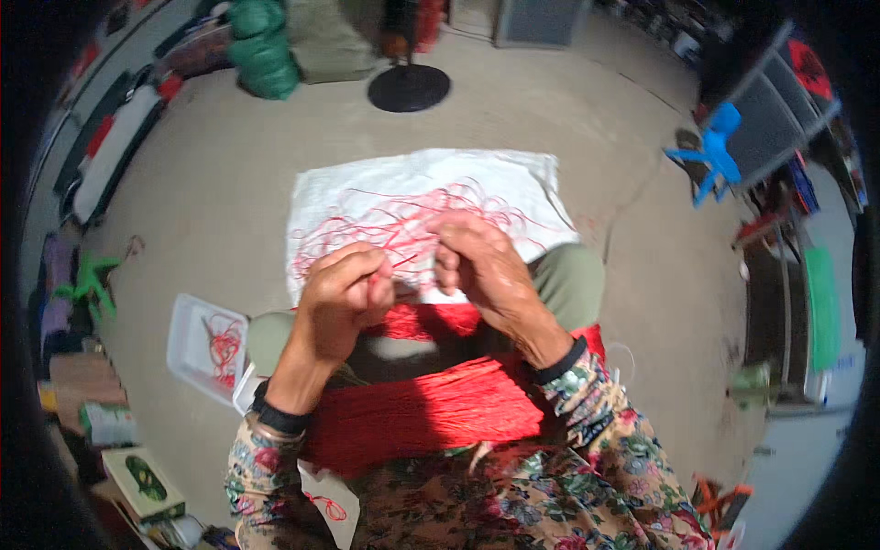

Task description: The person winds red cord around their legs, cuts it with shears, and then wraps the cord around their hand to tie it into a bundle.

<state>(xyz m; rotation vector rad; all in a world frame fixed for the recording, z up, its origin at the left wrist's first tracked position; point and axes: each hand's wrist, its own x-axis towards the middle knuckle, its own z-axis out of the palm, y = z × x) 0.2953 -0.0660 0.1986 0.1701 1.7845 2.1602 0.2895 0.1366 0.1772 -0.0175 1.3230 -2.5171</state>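
Nearest the lens: our floral-print sleeves [587, 440], rising from the lower edge, each ending in a dark cuff at the wrist. Across our lap, just behind the sleeves, lies a thick bundle of red thread [431, 408], strands running side to side.

We take the bundle as landmark. Just beyond it, over our knees, both hands meet. Left hand [341, 298] is curled, fingers drawn together and pinched on a thin red strand [403, 259]. Right hand [481, 266] sits just beside it, fingers bent inward and closed on the same thread work; the exact contact point is hidden by the knuckles.

Beyond the hands, further from the bundle, a white cloth [422, 188] is spread on the concrete floor, with loose red threads [385, 225] scattered over it in loops.

Left of the bundle, on the floor: a shallow white tray [188, 335] holding a small tangle of red thread. Near our left elbow, a white sheet [330, 504] with one red loop on it.

Far beyond the bundle: a black round stand base [409, 88] and green sacks [261, 50]. Well off to the right, a blue plastic stool [715, 151].
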